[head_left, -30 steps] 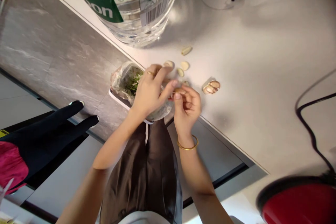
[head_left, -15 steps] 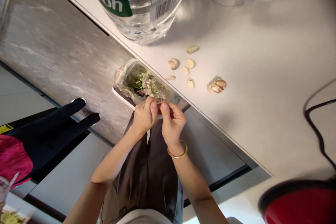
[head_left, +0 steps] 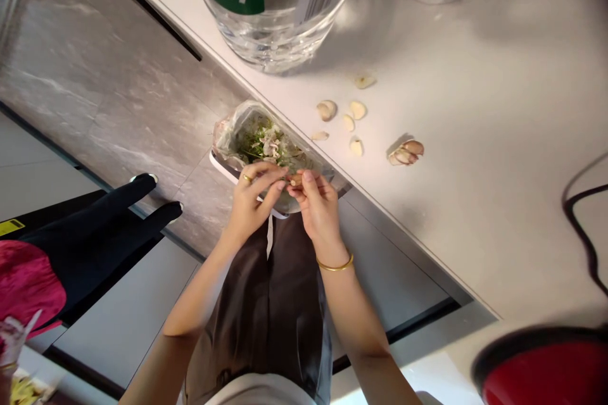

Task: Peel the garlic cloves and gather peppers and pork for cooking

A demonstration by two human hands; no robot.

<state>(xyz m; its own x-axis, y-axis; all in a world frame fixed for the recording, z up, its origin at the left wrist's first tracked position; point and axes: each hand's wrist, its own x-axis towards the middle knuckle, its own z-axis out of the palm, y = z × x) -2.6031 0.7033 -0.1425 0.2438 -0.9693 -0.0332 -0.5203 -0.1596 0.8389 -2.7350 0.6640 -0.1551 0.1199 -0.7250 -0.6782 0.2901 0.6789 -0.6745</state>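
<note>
Over the bin, my right hand (head_left: pixel 319 205), with a gold bangle at the wrist, pinches a brownish garlic clove (head_left: pixel 295 181) between thumb and fingers. My left hand (head_left: pixel 254 196), wearing a ring, has its thumb and fingertips drawn together right beside the clove; whatever is between them is too small to make out. On the counter to the right lie several loose garlic cloves (head_left: pixel 358 109), some pale and peeled. An unpeeled clove (head_left: pixel 326 110) sits among them. Farther right is part of a garlic bulb (head_left: pixel 405 153) with its skin on.
A bag-lined bin (head_left: pixel 222 166) with green and white scraps (head_left: pixel 268 142) stands against the counter (head_left: pixel 456 202). A large water bottle (head_left: pixel 280 19) stands at the counter's edge. A black cable (head_left: pixel 582 234) and a red object (head_left: pixel 546 367) are at right. Another person (head_left: pixel 109 221) stands at left.
My left fingers have opened out from a tight pinch and shifted left. My right hand has turned slightly, so the clove now shows. The view has shifted a little.
</note>
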